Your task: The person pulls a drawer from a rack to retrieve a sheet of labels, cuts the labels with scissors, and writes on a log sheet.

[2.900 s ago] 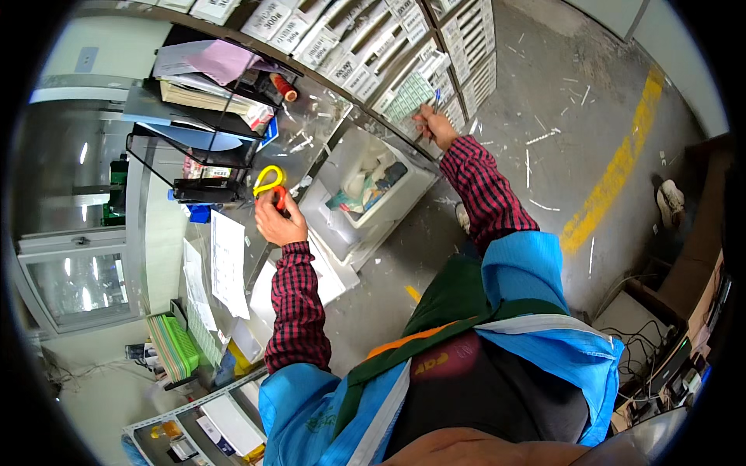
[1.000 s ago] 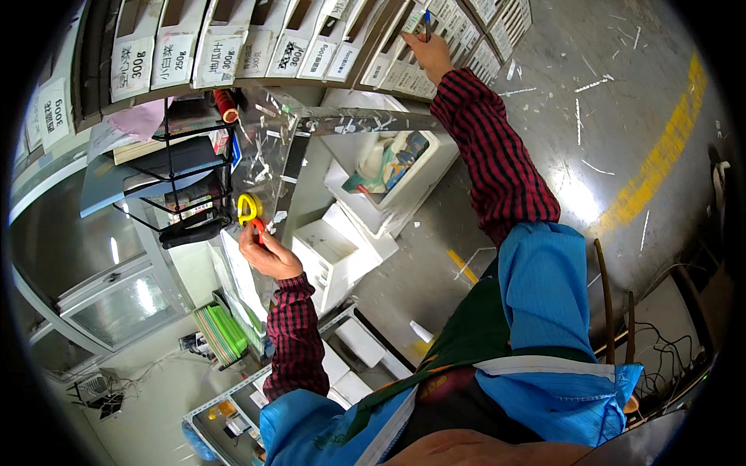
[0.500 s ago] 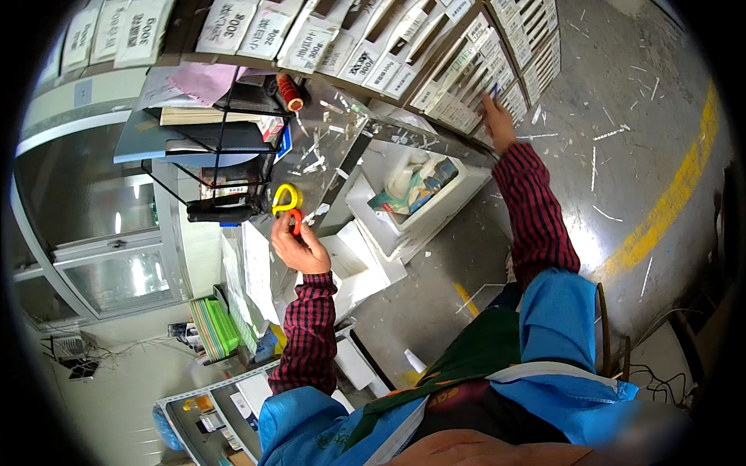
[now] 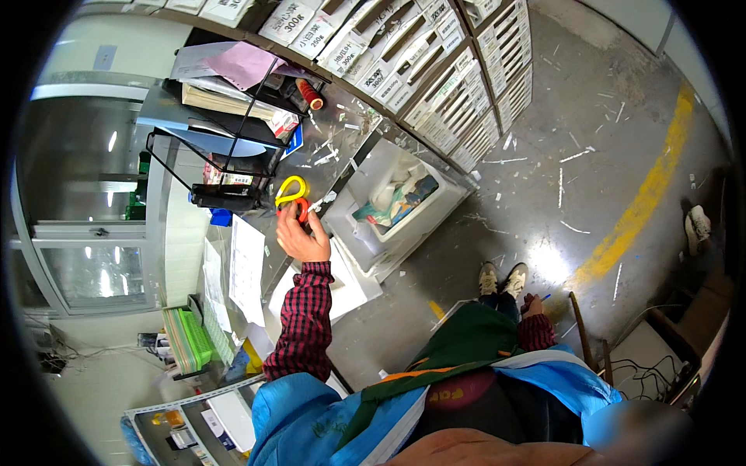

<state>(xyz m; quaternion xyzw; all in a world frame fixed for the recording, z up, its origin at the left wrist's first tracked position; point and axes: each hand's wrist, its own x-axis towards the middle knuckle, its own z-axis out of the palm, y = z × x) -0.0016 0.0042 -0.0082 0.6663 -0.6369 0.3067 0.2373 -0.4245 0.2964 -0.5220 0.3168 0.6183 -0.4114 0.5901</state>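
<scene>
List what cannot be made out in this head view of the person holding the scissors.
- Scissors: blades hidden behind the left hand; only the yellow and orange handles show.
- Right hand: low beside the leg, small; whatever it holds is too small to tell.
- White bin: contents jumbled, unclear.

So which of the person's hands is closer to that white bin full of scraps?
The left. The left hand, gripping yellow-handled scissors, is raised just beside the white bin. The right hand hangs low by the person's hip, well away from the bin, over the grey floor.
</scene>
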